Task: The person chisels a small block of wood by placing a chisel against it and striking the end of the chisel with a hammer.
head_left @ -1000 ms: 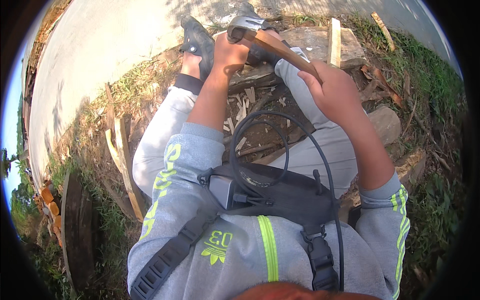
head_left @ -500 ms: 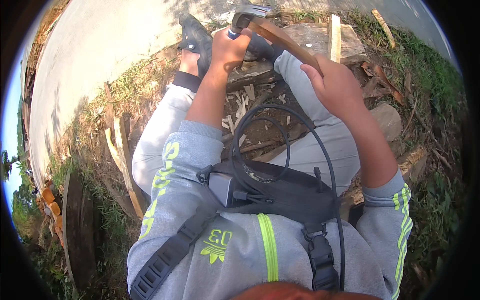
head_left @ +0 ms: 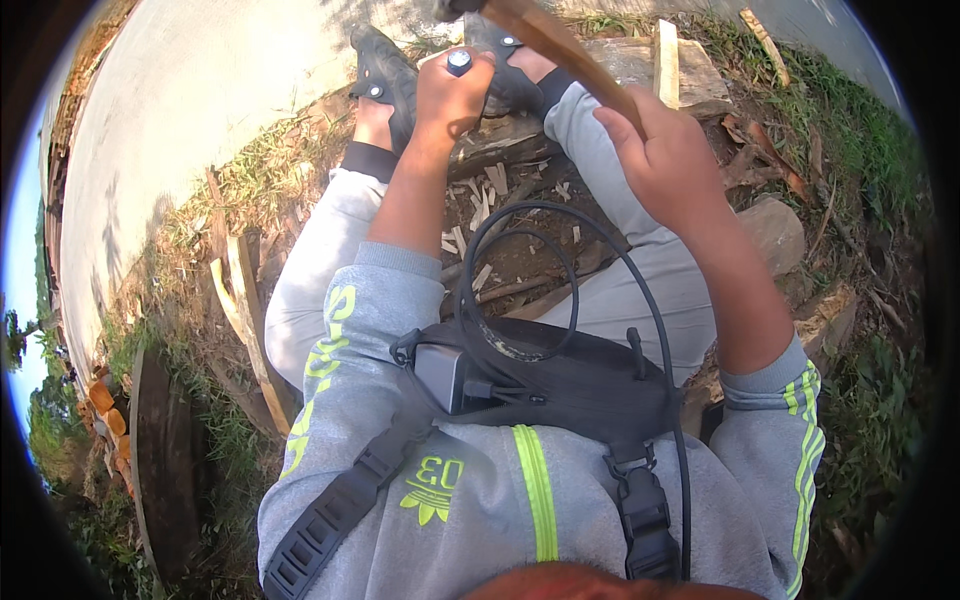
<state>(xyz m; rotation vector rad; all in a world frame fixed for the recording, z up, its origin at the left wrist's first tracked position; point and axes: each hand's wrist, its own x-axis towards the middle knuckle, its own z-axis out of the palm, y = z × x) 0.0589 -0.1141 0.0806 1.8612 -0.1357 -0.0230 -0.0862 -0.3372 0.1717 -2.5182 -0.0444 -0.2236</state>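
Note:
My left hand [head_left: 448, 100] is closed around an upright tool with a dark blue handle [head_left: 459, 63], its round metal-capped end facing up like a chisel's. The tool's lower end is hidden by the hand. My right hand [head_left: 672, 165] grips the wooden handle of a claw hammer [head_left: 560, 52]. The hammer is raised above and to the right of my left hand, its head partly cut off by the top of the picture. Below my left hand lies a rough piece of timber [head_left: 510, 148], between my feet.
Pale wood chips [head_left: 484, 208] litter the soil between my legs. A pale wood strip [head_left: 666, 65] rests on a broad slab [head_left: 702, 78] at the upper right. Split sticks [head_left: 243, 300] lie at left. A looped black cable [head_left: 645, 265] rises from the pouch on my chest.
The hammer has swung up and away from the blue handle, uncovering its capped end. My right hand has risen slightly; my left hand stays nearly in place.

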